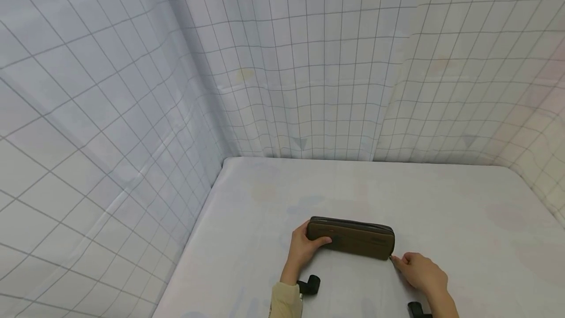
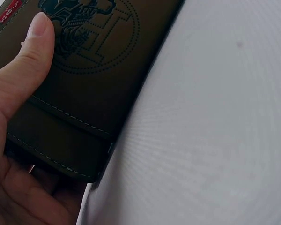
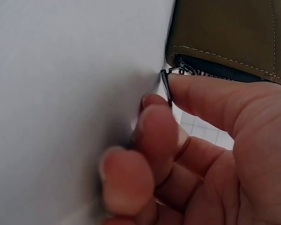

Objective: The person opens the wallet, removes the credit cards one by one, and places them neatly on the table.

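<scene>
A long olive-brown zip wallet stands on its long edge on the white table. My left hand grips its left end, thumb flat on the front face and the other fingers behind. In the left wrist view the wallet shows a dark embossed emblem, pale stitching and a small red tag. At the lower right corner my right hand pinches the metal zipper pull between thumb and fingers. The zipper slider sits at the bottom end of the dark zip track.
The white table carries faint coloured patches. Grid-patterned white sheets hang behind it and along both sides. A black wrist mount is on the left wrist, and another black mount is on the right.
</scene>
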